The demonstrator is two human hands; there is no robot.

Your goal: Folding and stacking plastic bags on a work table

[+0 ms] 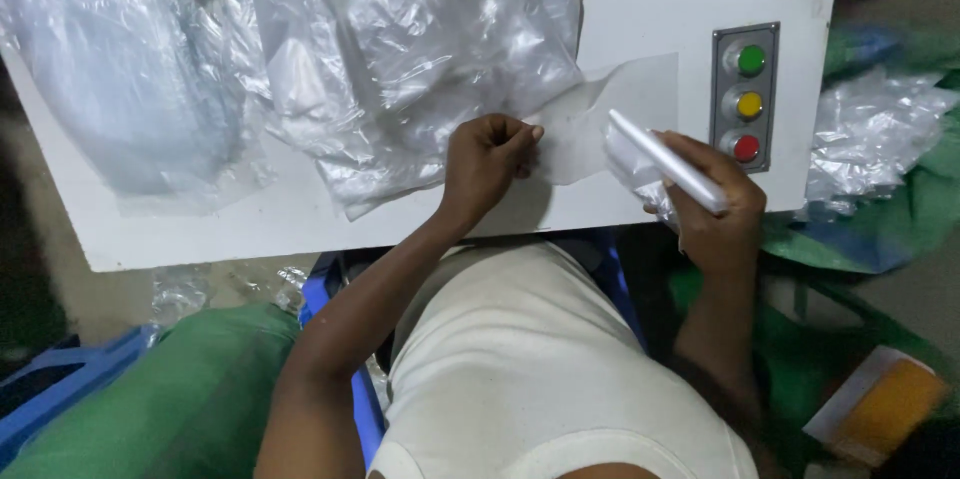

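My left hand (487, 161) pinches the edge of a flat clear plastic bag (610, 114) that lies on the white table (200, 229). My right hand (712, 201) grips a slim white oblong object (668, 161), wrapped partly in clear plastic, at the table's near edge. The bag stretches between the two hands.
A heap of crumpled clear bags (400, 49) covers the table's left and middle. A grey panel (745, 97) with green, yellow and red round buttons sits at the right. More plastic (870, 129) and green sacks (180, 389) lie around the table. An orange-and-white box (880, 404) rests low right.
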